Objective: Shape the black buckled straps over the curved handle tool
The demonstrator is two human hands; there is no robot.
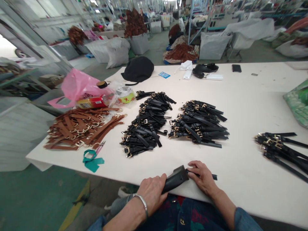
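Near the table's front edge my left hand (pixel 152 192) is wrapped round a black handheld tool (pixel 176 179), with a grey ribbed hose (pixel 121 205) below the wrist. My right hand (pixel 202 179) pinches a short black strap (pixel 214 177) against the tool's front end; the strap's far tip sticks out to the right of the fingers. Beyond the hands lie two piles of black buckled straps, one at the centre (pixel 144 125) and one to its right (pixel 199 123). A smaller bunch of black straps (pixel 281 147) rests at the far right.
Brown straps (pixel 77 128), a teal ribbon (pixel 92 160) and a pink bag (pixel 78 86) lie on the left. Toward the table's back are a black cap (pixel 138 70), white devices (pixel 187 72) and a phone (pixel 236 68). A green bag (pixel 298 102) stands at right.
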